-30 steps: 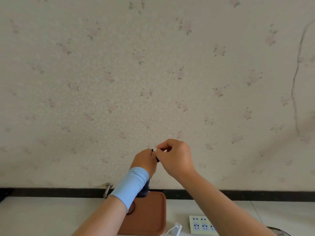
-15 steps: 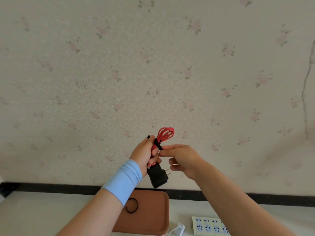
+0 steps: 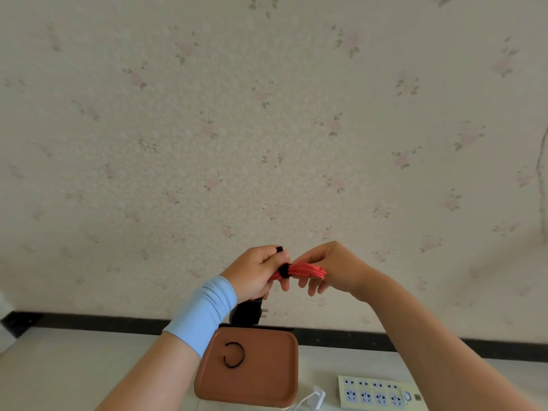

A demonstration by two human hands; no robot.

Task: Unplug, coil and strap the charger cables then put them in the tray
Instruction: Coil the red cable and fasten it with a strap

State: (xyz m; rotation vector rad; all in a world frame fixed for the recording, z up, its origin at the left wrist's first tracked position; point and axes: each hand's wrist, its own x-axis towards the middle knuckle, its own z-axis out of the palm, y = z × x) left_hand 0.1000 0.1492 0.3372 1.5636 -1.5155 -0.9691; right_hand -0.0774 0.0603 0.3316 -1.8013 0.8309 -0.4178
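Nearest you on the pale tabletop [image 3: 74, 366] lie a cream multi-socket power strip [image 3: 382, 394] and a rounded brown plastic tray [image 3: 267, 378] holding a loose black strap loop [image 3: 234, 355]. Above the tray, your left hand [image 3: 255, 277] curls round the red coiled charger cable [image 3: 305, 271] at its black wrap strap [image 3: 284, 270], with the black plug adapter [image 3: 246, 314] hanging below. Your right hand [image 3: 332, 268], fingers loosely bent, pinches the coil's other end before the floral wallpaper [image 3: 267, 129].
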